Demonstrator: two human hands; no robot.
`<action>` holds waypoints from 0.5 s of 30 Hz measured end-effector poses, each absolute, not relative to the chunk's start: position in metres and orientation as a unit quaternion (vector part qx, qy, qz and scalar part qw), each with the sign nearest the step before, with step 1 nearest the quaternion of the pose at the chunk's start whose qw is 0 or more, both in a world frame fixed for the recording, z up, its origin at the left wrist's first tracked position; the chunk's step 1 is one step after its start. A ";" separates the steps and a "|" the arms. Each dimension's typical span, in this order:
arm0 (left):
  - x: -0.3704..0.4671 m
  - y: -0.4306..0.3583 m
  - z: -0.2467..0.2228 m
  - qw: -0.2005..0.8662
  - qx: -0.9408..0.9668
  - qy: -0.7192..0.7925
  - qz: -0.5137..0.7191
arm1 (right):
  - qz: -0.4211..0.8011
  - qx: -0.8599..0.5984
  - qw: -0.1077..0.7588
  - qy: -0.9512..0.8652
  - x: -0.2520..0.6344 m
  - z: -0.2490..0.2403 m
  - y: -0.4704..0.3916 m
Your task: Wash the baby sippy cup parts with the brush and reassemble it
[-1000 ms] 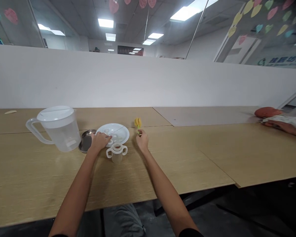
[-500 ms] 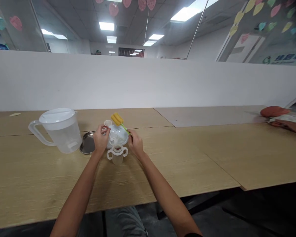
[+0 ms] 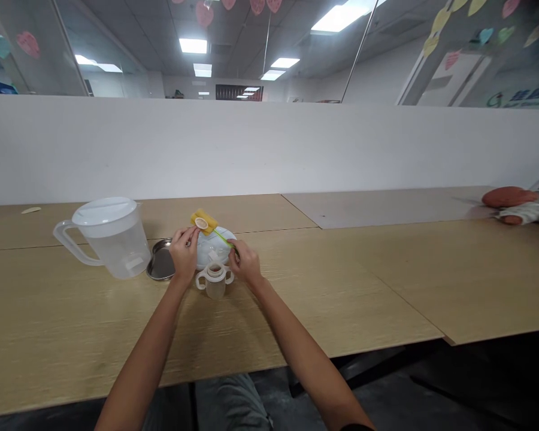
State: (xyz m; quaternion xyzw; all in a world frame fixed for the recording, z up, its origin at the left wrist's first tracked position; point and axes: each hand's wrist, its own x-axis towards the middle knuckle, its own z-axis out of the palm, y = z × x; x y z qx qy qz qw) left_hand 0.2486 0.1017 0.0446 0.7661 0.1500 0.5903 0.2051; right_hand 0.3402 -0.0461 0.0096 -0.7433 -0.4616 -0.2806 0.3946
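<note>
My left hand (image 3: 185,250) pinches a small white ring (image 3: 201,223) at its lower edge. In my right hand (image 3: 245,260) is the thin green handle of a sponge brush (image 3: 209,221). The brush's yellow sponge head lies right behind the ring, seemingly against it. Below and between my hands, a small clear baby bottle (image 3: 215,287) with two white side handles stands upright with its top uncovered. Just behind it sits a pale, roundish bowl or dish (image 3: 224,236) with clear parts on it, too blurred to name.
A lidded clear plastic pitcher (image 3: 117,242) with its handle to the left stands at the left. Beside it is a shallow metal tray (image 3: 161,261). A white wall (image 3: 269,149) rises behind the wooden table (image 3: 341,281). An orange-red object (image 3: 508,196) lies far right.
The sponge head has moved left and down to the white ring, which it now meets. My right hand has shifted slightly left and lower. The bottle stays in place.
</note>
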 end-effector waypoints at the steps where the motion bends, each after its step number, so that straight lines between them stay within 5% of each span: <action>1: 0.248 0.101 0.046 0.208 0.761 0.165 0.592 | -0.283 -0.746 0.388 -0.462 0.340 0.009 -0.046; 15: 0.247 0.114 0.045 0.231 0.735 0.216 0.600 | -0.336 -0.776 0.383 -0.372 0.342 0.014 -0.045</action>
